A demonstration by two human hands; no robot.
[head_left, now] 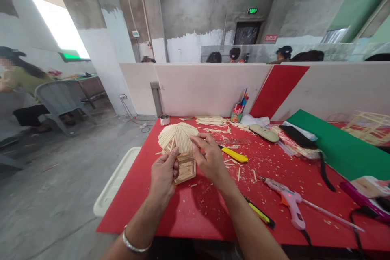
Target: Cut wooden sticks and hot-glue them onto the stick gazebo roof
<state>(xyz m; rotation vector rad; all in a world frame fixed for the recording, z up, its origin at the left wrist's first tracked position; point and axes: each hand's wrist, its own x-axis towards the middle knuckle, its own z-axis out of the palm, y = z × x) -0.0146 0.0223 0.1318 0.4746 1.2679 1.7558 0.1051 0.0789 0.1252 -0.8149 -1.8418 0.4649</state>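
Observation:
A small model house [185,170] built of pale wooden sticks stands on the red table, with a cone-like stick roof [183,138] that has a gap at its front left. My left hand [164,170] is at the front left of the roof, thumb and fingers pinched; a thin stick seems to rise by the thumb tip, but whether it is held is unclear. At the roof's right edge, my right hand [210,156] has thumb and forefinger brought together. Anything between those fingertips is too small to make out. The hands partly cover the house walls.
A yellow utility knife [234,154] lies right of the house, another knife [260,213] near the right forearm. A pink glue gun [288,199] with a glue stick rests farther right. Sticks [211,120], a pen cup [237,113] and a tin [165,119] line the back.

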